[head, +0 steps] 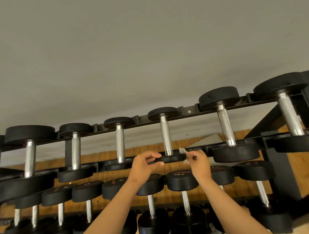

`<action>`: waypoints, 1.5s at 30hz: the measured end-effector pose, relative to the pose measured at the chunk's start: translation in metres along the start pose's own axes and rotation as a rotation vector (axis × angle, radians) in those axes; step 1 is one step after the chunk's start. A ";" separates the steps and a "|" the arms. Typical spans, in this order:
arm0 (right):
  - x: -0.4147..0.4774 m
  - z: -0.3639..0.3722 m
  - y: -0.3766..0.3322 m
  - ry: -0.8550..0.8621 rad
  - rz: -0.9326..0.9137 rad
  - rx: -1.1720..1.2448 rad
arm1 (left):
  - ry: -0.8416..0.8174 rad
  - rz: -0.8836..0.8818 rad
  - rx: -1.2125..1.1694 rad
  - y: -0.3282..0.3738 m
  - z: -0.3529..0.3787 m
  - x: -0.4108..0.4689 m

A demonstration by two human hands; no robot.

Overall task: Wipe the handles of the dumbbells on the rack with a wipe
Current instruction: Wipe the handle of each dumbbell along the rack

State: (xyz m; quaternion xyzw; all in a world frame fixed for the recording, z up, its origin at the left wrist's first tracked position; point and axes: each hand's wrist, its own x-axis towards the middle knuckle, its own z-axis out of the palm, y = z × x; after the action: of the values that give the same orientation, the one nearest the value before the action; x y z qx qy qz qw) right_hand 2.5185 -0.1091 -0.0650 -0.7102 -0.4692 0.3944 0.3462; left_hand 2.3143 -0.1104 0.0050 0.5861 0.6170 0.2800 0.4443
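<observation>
A black two-tier rack (190, 111) carries rows of dumbbells (165, 134).

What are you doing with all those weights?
A person is cleaning dumbbells on a two-level rack. The left hand holds the near end of a small dumbbell on the top row. The right hand pinches a crumpled wipe right beside that same end. The wipe is not on the shiny handle yet, so this handle looks like the next one to be wiped.

matt black dumbbell heads (174, 158), knurled metal handles (165, 134)
</observation>
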 end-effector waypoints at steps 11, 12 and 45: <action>-0.011 -0.008 -0.012 0.054 0.076 0.220 | 0.024 -0.016 -0.053 0.001 0.002 -0.002; -0.014 -0.011 -0.015 0.050 0.067 0.259 | 0.029 -0.015 -0.063 0.001 0.003 -0.002; -0.064 0.019 -0.084 0.011 -0.219 0.015 | -0.030 0.221 -0.131 0.014 -0.005 -0.022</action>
State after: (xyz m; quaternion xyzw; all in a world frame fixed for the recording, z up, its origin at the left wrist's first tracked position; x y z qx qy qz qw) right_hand 2.4525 -0.1403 0.0134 -0.6542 -0.5393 0.3537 0.3952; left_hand 2.3145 -0.1292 0.0239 0.6244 0.5225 0.3580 0.4572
